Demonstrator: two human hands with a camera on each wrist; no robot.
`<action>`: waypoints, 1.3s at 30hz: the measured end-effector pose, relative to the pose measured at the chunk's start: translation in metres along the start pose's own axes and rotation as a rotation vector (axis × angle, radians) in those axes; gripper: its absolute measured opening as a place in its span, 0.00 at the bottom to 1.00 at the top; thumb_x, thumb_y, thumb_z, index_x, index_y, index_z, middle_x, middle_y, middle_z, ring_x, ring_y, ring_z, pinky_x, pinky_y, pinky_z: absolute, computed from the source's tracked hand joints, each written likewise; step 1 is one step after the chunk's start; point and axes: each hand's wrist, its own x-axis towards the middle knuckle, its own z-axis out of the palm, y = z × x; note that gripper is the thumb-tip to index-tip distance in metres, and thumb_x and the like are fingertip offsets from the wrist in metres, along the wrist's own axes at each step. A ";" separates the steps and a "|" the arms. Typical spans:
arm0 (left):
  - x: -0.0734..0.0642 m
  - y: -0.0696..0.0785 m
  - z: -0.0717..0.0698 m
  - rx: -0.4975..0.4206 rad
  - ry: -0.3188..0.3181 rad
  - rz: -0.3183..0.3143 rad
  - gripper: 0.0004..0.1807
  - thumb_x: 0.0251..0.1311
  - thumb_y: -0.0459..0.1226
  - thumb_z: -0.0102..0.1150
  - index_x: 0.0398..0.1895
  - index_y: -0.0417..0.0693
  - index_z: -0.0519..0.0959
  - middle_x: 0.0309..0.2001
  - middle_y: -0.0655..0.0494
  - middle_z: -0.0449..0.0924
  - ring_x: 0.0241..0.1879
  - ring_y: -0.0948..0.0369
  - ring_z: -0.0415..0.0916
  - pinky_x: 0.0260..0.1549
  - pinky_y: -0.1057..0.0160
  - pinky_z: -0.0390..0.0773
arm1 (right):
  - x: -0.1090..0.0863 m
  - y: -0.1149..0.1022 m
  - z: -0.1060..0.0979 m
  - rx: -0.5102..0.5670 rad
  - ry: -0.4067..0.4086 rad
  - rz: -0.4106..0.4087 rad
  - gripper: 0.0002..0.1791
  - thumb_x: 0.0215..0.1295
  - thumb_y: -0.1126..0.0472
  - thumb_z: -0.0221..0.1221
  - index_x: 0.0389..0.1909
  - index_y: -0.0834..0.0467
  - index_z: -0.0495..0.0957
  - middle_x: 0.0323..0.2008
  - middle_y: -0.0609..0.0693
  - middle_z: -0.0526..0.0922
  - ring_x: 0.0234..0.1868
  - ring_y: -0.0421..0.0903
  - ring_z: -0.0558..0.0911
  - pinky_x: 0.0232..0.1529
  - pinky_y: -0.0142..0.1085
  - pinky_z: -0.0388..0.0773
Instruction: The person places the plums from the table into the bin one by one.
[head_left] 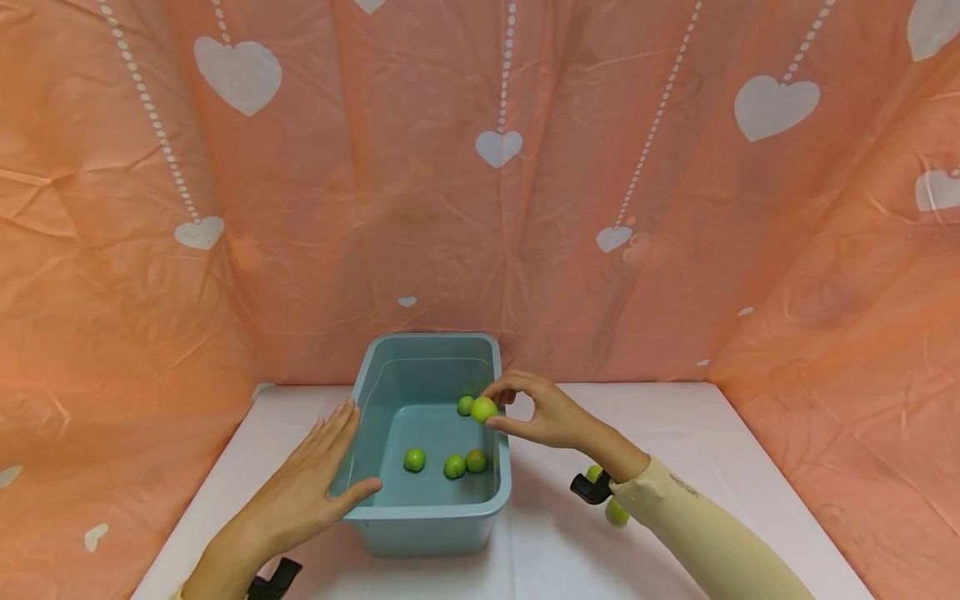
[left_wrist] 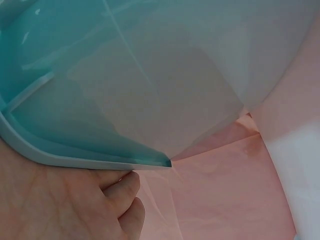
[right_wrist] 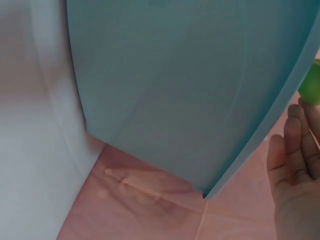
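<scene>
A blue-grey plastic basin (head_left: 431, 533) stands on the table. Over its right rim, my right hand (head_left: 551, 412) pinches a lime (head_left: 483, 409) between thumb and fingers. In the right wrist view this lime (right_wrist: 311, 86) shows only partly, at the right edge. My left hand (head_left: 307, 483) rests on the basin's left rim, fingers straight and thumb reaching over the edge. On the basin floor lie several limes: one lime (head_left: 415, 460) towards the left, two side by side at the front right, and another lime (head_left: 466, 406) just behind the held one.
Right of the basin, under my right forearm, a lime (head_left: 617, 513) lies on the white tabletop (head_left: 675, 433), with another lime (head_left: 594, 473) partly hidden behind the black wrist strap (head_left: 591, 488). A pink cloth (head_left: 420, 208) with white hearts hangs behind and at both sides.
</scene>
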 end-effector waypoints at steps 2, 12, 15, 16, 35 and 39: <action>0.000 0.000 0.000 0.001 0.001 -0.003 0.56 0.73 0.65 0.58 0.87 0.39 0.50 0.88 0.43 0.44 0.86 0.44 0.41 0.85 0.59 0.34 | 0.003 -0.001 0.000 -0.007 -0.013 0.000 0.18 0.65 0.64 0.76 0.54 0.54 0.86 0.47 0.45 0.86 0.45 0.47 0.82 0.49 0.37 0.82; 0.000 0.001 -0.001 0.005 0.000 -0.005 0.56 0.73 0.66 0.58 0.87 0.39 0.49 0.88 0.43 0.43 0.87 0.44 0.40 0.85 0.58 0.34 | 0.020 -0.010 0.003 -0.009 -0.063 -0.017 0.17 0.67 0.58 0.75 0.55 0.52 0.86 0.45 0.41 0.85 0.45 0.48 0.83 0.46 0.42 0.85; 0.000 0.000 -0.001 0.005 0.003 -0.002 0.56 0.73 0.65 0.58 0.87 0.39 0.49 0.88 0.43 0.43 0.87 0.44 0.40 0.82 0.68 0.28 | 0.025 -0.010 0.004 -0.018 -0.092 -0.014 0.18 0.67 0.58 0.75 0.55 0.53 0.86 0.43 0.40 0.84 0.44 0.43 0.82 0.46 0.45 0.86; 0.000 0.000 0.000 0.008 0.005 -0.001 0.56 0.73 0.65 0.58 0.87 0.39 0.49 0.88 0.43 0.43 0.87 0.44 0.40 0.81 0.69 0.28 | 0.027 -0.010 0.005 -0.021 -0.103 -0.009 0.18 0.67 0.58 0.75 0.55 0.53 0.86 0.43 0.40 0.84 0.44 0.41 0.81 0.47 0.45 0.86; 0.000 0.000 -0.001 0.006 0.006 0.009 0.55 0.73 0.65 0.58 0.87 0.38 0.50 0.88 0.43 0.44 0.86 0.44 0.41 0.83 0.66 0.30 | 0.060 -0.013 0.019 -0.048 -0.327 0.051 0.17 0.71 0.55 0.72 0.56 0.55 0.85 0.44 0.44 0.82 0.43 0.36 0.79 0.49 0.31 0.83; 0.000 0.000 0.000 0.000 -0.002 0.000 0.56 0.73 0.65 0.58 0.88 0.39 0.49 0.88 0.44 0.43 0.86 0.44 0.41 0.84 0.63 0.31 | 0.067 -0.014 0.022 -0.071 -0.362 0.047 0.17 0.71 0.56 0.72 0.57 0.57 0.85 0.44 0.47 0.83 0.43 0.36 0.79 0.48 0.30 0.82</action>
